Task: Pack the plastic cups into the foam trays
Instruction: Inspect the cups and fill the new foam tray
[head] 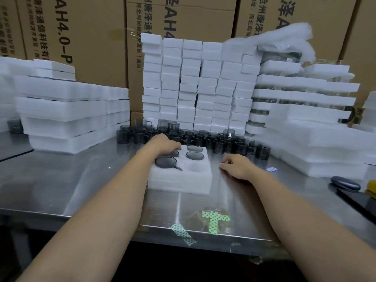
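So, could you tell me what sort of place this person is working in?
Probably a packing bench in a warehouse or small factory: printed cardboard cartons stand behind a stainless steel table, white foam trays are piled high, and rows of smoky grey plastic cups wait loose.

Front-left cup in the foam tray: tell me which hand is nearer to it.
Left. The left hand rests on the foam tray just behind the front-left cup; the right hand lies on the table, off the tray's right side.

bare left hand [165,144], bare right hand [237,166], bare forearms [114,200].
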`<act>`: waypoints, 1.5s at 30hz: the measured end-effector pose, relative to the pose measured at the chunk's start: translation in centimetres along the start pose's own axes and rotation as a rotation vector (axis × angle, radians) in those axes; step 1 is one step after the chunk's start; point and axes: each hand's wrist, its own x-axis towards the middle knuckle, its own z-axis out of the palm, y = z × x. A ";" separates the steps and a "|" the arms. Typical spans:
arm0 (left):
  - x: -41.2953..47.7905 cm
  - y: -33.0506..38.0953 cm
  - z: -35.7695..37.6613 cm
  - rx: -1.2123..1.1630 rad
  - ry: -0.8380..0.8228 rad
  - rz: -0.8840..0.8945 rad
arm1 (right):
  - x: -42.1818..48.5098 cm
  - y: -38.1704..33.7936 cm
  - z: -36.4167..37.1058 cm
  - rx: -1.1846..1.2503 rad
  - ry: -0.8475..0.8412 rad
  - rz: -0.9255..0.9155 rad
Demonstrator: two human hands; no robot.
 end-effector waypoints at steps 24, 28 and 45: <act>1.2 -1.4 1.1 -0.072 0.019 0.107 | 6.6 -3.7 0.7 -0.332 0.106 0.056; 1.6 -1.6 1.2 -0.058 0.024 0.109 | 7.6 -3.4 0.7 -0.325 0.152 0.062; -2.0 0.9 0.3 0.098 0.264 0.634 | -3.0 -5.6 -2.7 0.038 0.515 -0.375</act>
